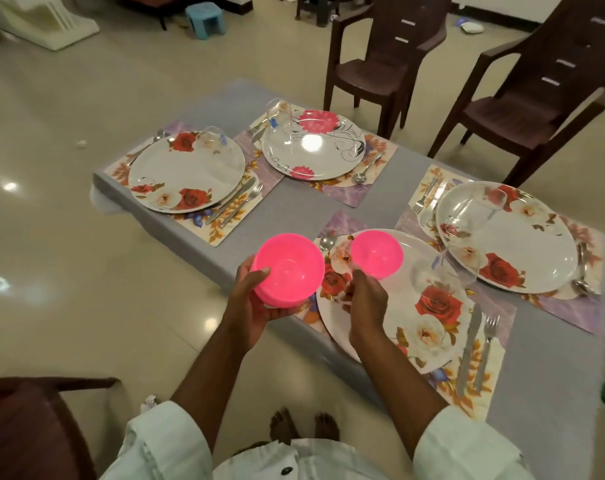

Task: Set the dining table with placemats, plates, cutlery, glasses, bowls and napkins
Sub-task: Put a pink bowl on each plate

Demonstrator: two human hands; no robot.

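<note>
My left hand (256, 299) grips a stack of bright pink bowls (289, 268) at the table's near-left edge, thumb on the rim. My right hand (365, 299) pinches the rim of a single pink bowl (377, 252) above the near floral plate (411, 306). That plate lies on a placemat (481, 379) with a knife and fork (479, 351) to its right and a spoon (327, 241) at its far left. A clear glass (446, 271) lies on the plate. Three other settings hold floral plates (186, 171) (313, 145) (505, 233), each with a glass and cutlery.
The low table has a grey cover (294, 206). Two brown plastic chairs (384, 53) (550, 91) stand at its far side, and another chair (30, 420) is at my near left. A blue stool (205, 17) sits on the tiled floor far back. My bare feet (304, 427) show below.
</note>
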